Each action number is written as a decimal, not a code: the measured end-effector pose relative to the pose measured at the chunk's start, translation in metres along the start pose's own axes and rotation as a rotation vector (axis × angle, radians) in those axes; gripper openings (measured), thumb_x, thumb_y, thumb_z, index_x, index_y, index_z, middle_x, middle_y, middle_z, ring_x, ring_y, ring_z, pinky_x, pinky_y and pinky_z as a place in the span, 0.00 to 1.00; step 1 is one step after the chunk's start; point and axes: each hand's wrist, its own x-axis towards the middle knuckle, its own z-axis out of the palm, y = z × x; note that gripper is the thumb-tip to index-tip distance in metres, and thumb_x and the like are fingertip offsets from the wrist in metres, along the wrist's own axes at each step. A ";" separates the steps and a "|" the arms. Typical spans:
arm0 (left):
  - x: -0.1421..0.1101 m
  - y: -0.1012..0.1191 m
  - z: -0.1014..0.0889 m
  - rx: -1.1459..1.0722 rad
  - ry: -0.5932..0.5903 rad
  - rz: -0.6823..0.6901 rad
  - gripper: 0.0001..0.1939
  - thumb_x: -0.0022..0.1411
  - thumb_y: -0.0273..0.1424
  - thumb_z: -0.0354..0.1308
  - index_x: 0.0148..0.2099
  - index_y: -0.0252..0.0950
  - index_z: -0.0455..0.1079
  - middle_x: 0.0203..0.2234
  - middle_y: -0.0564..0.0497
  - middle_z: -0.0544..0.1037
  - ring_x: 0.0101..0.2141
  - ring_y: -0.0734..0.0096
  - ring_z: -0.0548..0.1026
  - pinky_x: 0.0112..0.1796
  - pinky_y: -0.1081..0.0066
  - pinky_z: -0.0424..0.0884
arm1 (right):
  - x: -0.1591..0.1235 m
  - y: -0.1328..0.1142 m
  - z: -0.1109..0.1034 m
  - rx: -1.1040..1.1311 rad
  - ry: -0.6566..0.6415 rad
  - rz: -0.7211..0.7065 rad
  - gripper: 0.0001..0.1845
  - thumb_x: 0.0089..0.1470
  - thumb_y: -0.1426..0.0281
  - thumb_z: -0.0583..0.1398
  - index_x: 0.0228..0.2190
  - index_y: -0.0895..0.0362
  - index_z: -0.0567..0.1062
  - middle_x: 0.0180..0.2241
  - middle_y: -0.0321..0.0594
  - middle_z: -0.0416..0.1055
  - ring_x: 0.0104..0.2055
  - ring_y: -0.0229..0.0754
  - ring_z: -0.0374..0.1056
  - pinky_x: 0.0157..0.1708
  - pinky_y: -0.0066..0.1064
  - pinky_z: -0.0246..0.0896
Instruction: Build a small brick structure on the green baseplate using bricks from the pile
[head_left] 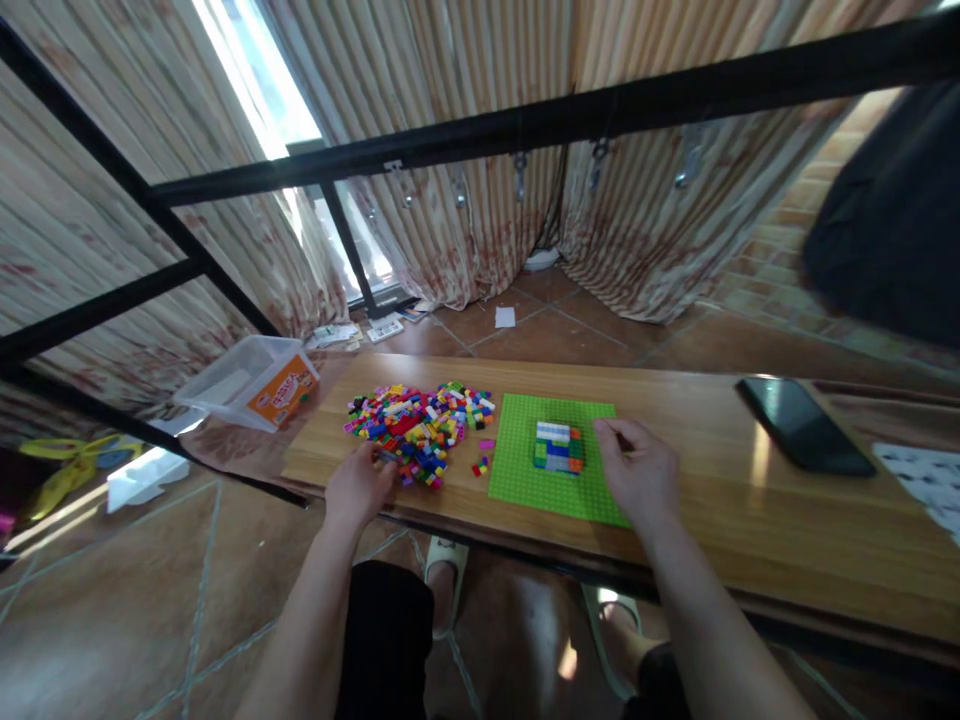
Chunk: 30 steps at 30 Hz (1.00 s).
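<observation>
Clock faces read with 12 pointing away from the wearer. Brick block (558, 450), white, blue, green, orange and grey, sits on the green baseplate (517, 485); outline near square, no clear long axis. Right hand (641, 470) is the nearer one: block lies at about 9 o'clock from it, a short gap between. Its fingers are curled in at the plate's right edge; cannot tell whether anything is held or whether they touch the plate. Left hand (358, 488) is at the near-left rim of the loose brick pile (409, 422), whose middle lies at 1 to 2 o'clock from it; block well apart, roughly 3 o'clock. Left fingertips drawn narrow at the bricks; a held piece cannot be made out. Few stray bricks (480, 467) between pile and plate
</observation>
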 end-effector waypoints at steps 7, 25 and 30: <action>-0.010 0.087 -0.015 -0.394 0.037 0.476 0.13 0.61 0.33 0.57 0.48 0.37 0.70 0.43 0.46 0.78 0.38 0.66 0.77 0.41 0.66 0.73 | 0.003 0.005 -0.006 0.048 -0.015 0.066 0.18 0.56 0.58 0.56 0.28 0.56 0.79 0.28 0.41 0.75 0.30 0.43 0.70 0.32 0.33 0.63; -0.012 0.207 0.064 -0.265 -0.123 1.021 0.16 0.59 0.25 0.54 0.50 0.37 0.72 0.45 0.45 0.78 0.48 0.57 0.72 0.51 0.57 0.67 | 0.002 0.022 0.005 -0.034 -0.194 0.177 0.19 0.59 0.59 0.54 0.37 0.56 0.80 0.37 0.45 0.79 0.37 0.46 0.73 0.39 0.37 0.66; -0.012 0.208 0.064 -0.272 -0.131 0.989 0.15 0.58 0.26 0.55 0.48 0.36 0.72 0.45 0.44 0.77 0.48 0.57 0.73 0.52 0.57 0.67 | 0.003 0.022 0.013 -0.051 -0.231 0.189 0.18 0.59 0.60 0.54 0.36 0.54 0.81 0.37 0.44 0.79 0.38 0.47 0.73 0.40 0.37 0.66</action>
